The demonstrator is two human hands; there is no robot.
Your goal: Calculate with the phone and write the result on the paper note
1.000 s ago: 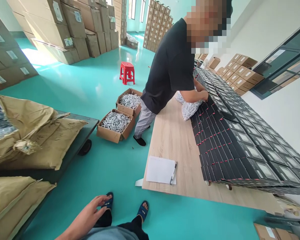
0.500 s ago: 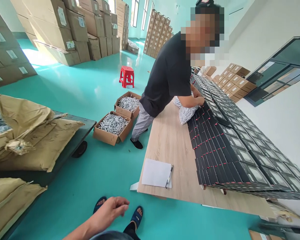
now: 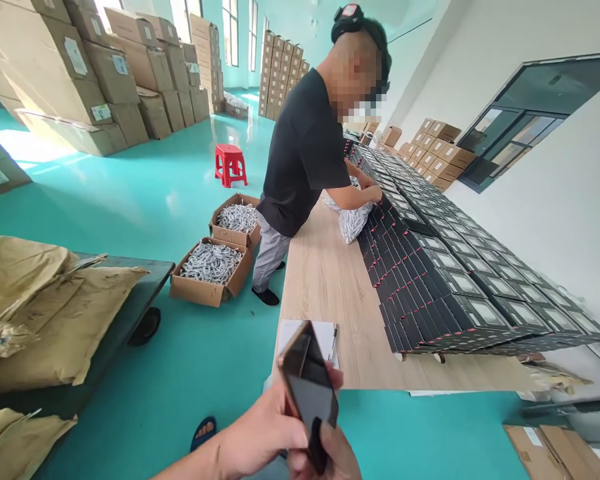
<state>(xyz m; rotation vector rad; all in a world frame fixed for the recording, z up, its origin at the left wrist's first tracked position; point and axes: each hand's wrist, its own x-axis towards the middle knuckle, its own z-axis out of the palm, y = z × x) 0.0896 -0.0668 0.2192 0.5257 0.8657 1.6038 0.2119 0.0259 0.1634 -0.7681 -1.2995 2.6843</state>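
A smartphone (image 3: 311,390) with a dark, partly reflecting screen is held upright at a slant low in the middle of the view. My left hand (image 3: 267,430) grips its left side, thumb along the lower edge. From below and the right, my right hand (image 3: 341,453) also holds the phone, its thumb over the lower screen. Just beyond the phone, a sheet of white paper (image 3: 290,330) lies on the wooden table (image 3: 325,287), partly hidden. A pen (image 3: 335,340) rests at the paper's right edge.
A person (image 3: 305,147) in a black shirt leans over white cord bundles (image 3: 354,223) beside rows of black boxes (image 3: 420,293). On the floor stand open cartons of cords (image 3: 200,290) and a red stool (image 3: 230,165). A cart (image 3: 150,277) with brown sacks (image 3: 100,307) stands left.
My left hand, earlier free over the floor, now grips a phone. My right hand has come into view on the phone too. The view has shifted, and the person still bends over the cords.
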